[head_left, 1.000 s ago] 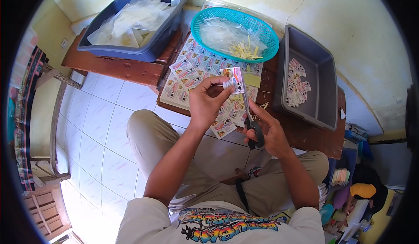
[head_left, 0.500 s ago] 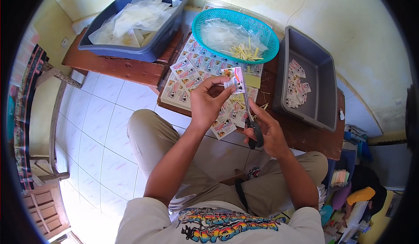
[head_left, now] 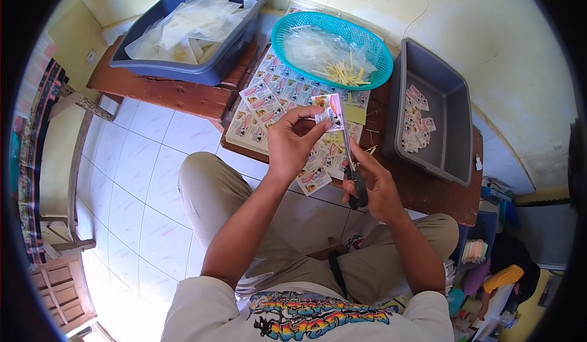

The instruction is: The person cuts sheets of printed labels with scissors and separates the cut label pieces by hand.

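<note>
Between the thumb and fingers of my left hand [head_left: 295, 139] is a small printed label [head_left: 328, 111], held upright above the table. My right hand [head_left: 374, 186] is closed around the black handles of a pair of scissors [head_left: 357, 186]. The blades point away from me and lie along the label's right edge. Below my hands, printed label sheets [head_left: 262, 100] cover part of the table, with a few smaller cut pieces [head_left: 314, 180] near its front edge. Thin yellowish paper strips lie under the scissors, partly hidden by my right hand.
A turquoise basket [head_left: 384, 60] holds clear plastic bags and yellow strips. Right of it, a grey tub [head_left: 449, 128] contains cut labels. A blue tub [head_left: 211, 73] full of translucent sheets stands on a wooden bench [head_left: 165, 91]. Another person [head_left: 510, 275] is at the lower right.
My hands stay almost in place with the label and scissors. The scissor blades sit along the label's right edge in both frames; the view has shifted very slightly.
</note>
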Tool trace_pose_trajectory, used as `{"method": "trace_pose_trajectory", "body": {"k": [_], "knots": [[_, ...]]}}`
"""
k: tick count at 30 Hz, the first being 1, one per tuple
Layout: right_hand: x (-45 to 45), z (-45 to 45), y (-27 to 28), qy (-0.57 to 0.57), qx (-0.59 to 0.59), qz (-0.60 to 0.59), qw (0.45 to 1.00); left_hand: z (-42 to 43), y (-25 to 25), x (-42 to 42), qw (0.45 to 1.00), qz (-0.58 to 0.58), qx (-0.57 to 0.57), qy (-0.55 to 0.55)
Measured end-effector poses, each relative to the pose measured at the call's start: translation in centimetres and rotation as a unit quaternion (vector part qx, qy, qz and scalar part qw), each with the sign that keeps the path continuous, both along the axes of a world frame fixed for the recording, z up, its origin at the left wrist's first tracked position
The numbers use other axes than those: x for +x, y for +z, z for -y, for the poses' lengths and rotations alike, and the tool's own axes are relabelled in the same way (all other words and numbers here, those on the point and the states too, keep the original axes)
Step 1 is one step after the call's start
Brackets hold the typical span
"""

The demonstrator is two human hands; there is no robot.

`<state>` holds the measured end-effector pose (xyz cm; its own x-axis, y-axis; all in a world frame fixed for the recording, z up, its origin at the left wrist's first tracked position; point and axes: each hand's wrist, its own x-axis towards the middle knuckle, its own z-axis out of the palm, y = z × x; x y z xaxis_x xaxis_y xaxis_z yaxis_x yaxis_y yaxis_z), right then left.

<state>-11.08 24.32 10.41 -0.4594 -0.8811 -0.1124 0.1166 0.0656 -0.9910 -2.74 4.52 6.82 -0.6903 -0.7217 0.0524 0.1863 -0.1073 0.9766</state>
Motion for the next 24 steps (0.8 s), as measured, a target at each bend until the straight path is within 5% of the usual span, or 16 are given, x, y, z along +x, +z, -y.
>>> {"method": "trace_pose_trajectory", "body": {"k": [24], "knots": [[0.12, -0.26, 0.12, 0.001, 0.009, 0.017, 1.000, -0.03, -0.18, 0.03, 1.000, 0.011, 0.007, -0.003]]}}
